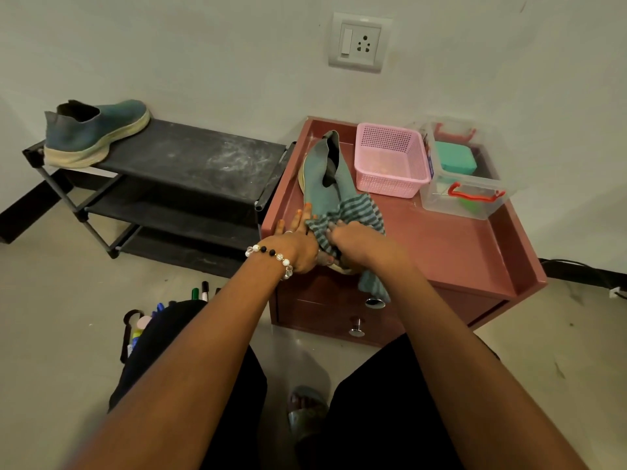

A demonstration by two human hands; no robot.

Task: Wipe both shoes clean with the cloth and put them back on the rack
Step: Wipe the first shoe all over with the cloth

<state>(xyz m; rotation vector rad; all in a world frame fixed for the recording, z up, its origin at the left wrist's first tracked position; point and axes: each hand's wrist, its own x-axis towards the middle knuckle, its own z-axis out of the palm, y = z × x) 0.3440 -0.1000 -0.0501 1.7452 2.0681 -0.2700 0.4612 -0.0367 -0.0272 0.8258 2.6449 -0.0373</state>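
Two teal slip-on shoes are in view: one shoe (95, 132) stands on the top shelf of the black rack (190, 154), near its left end, while the other shoe (324, 178) lies on the reddish cabinet (451, 239) beside the rack, toe toward the person. Whether the racked shoe is already wiped cannot be told; the one on the cabinet appears to be mid-wipe and not yet returned. The left hand (295, 242) steadies the shoe's toe end, its fingers (305, 212) straight and close together along the shoe's side. The right hand (356, 242) has its fingers curled round a bunched striped cloth (353, 212), pressing it onto the toe.
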